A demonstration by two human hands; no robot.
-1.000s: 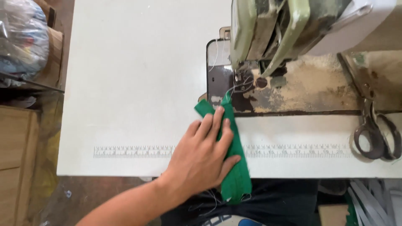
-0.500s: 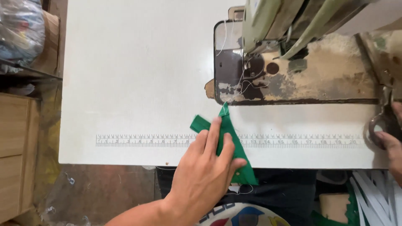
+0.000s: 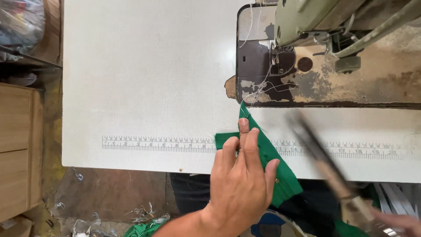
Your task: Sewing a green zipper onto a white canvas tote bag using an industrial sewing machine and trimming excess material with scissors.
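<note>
My left hand (image 3: 241, 181) lies flat, fingers together, on a green piece of fabric (image 3: 280, 171) at the front edge of the white table (image 3: 144, 79). The fabric's far tip points at the sewing machine (image 3: 333, 48), and loose threads run from the needle area to it. At the lower right, my right hand (image 3: 399, 223) holds a pair of scissors (image 3: 324, 158), blurred, with the blades reaching out over the table to the right of the fabric.
A printed ruler strip (image 3: 158, 144) runs along the table's front edge. A wooden cabinet (image 3: 17, 149) stands at the left, a plastic bag (image 3: 19, 22) behind it. Green fabric scraps (image 3: 142, 228) and thread bits litter the floor below.
The fabric and my left hand have slid back from the machine toward the table's front edge. My right hand has taken up the scissors and brought them over beside the fabric.
</note>
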